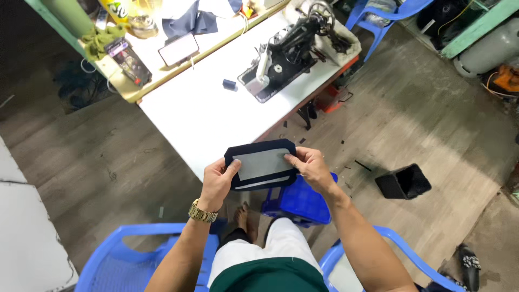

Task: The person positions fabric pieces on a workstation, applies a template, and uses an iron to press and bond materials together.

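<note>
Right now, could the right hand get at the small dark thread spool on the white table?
Probably not without letting go: the right hand grips the dark fabric piece together with the left hand. The thread spool lies well up the white table, with bare tabletop between.

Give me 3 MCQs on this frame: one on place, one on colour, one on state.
1. Where is the sewing machine?
A. on the white table
B. on the floor
C. on the blue stool

2. What colour is the border of the fabric piece held up in front of the person?
A. red
B. dark navy
C. yellow

3. How is the fabric piece held?
A. by the left hand only
B. lying loose on the table
C. by both hands, one at each side edge

Answers:
1 A, the machine stands on the white tabletop.
2 B, a dark navy border frames a grey panel.
3 C, the left hand grips the left edge and the right hand grips the right edge.
</note>
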